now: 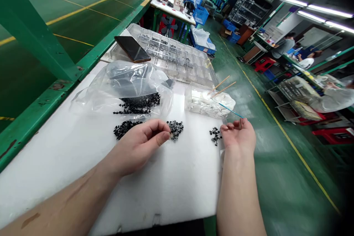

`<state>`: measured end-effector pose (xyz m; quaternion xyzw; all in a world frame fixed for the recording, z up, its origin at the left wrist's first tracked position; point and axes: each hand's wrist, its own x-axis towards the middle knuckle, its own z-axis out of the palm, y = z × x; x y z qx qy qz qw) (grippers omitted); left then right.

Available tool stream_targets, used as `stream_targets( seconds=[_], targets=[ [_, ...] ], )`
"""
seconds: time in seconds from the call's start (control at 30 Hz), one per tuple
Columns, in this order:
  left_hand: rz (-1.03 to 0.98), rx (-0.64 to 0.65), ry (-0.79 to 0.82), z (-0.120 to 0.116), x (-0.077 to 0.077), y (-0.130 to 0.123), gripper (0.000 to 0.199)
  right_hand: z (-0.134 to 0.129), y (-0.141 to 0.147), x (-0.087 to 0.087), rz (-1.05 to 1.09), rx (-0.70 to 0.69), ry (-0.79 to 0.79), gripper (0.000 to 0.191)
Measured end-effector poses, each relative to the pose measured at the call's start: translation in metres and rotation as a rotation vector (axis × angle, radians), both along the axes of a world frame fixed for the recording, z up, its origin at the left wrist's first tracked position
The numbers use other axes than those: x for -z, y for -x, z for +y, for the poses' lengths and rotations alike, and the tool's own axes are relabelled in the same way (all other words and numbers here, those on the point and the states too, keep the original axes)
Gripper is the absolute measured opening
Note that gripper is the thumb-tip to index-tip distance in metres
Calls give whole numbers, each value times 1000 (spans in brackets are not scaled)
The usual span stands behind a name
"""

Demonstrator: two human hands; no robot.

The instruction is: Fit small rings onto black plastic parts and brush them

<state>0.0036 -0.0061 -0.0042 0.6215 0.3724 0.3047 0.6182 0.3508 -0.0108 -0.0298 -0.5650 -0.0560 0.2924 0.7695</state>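
My left hand (138, 145) is closed in a pinch beside a pile of small ring-shaped parts (176, 129); anything between its fingertips is too small to make out. Behind that hand lies a heap of small black parts (124, 129), partly covered by it. My right hand (239, 136), palm up, grips a thin blue stick (229, 109) near its end. The stick's far end reaches over a clear tub of white paste (199, 103), where two wooden sticks (223, 87) stand tilted. Close to the right fingers is a small group of black parts (215, 135).
A clear plastic bag (129, 79) with more black parts lies on the white tabletop (177, 191). Behind it, a phone (134, 48) rests on a compartment tray (182, 59). A green frame rail (58, 86) borders the left side. Other people sit at tables further off.
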Motion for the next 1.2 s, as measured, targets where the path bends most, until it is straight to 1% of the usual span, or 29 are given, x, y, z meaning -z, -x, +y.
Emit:
stream_targets(
  seconds=[0.13, 0.3, 0.4, 0.5, 0.63, 0.83, 0.97, 1.03, 1.1, 1.2],
  targets=[
    [-9, -3, -9, 0, 0, 0, 29, 5, 0, -1, 11, 30, -13, 22],
    [-9, 17, -2, -1, -2, 0, 30, 8, -4, -1, 35, 56, -24, 19],
    [-7, 24, -2, -2, -2, 0, 29, 9, -7, -1, 32, 62, -37, 24],
    [-2, 33, 0, -2, -1, 0, 29, 10, -9, -2, 23, 73, -55, 26],
    [5, 51, 15, -2, 0, 0, 30, 11, -9, -2, 15, 104, -75, 24],
    [-6, 54, 17, -2, -1, -1, 28, 9, -3, -8, -36, 185, -133, 16],
    [-6, 55, 6, -2, -2, 0, 27, 5, 5, -15, -99, 205, -195, 16],
    [-4, 62, 0, -2, -2, 0, 26, 3, 12, -20, -126, 193, -231, 17],
    [-4, 63, -11, -2, -2, -1, 25, 1, 22, -24, -131, 151, -259, 18],
    [-1, 61, -21, -2, -3, -1, 23, -2, 38, -29, -100, 10, -314, 17]
  ],
)
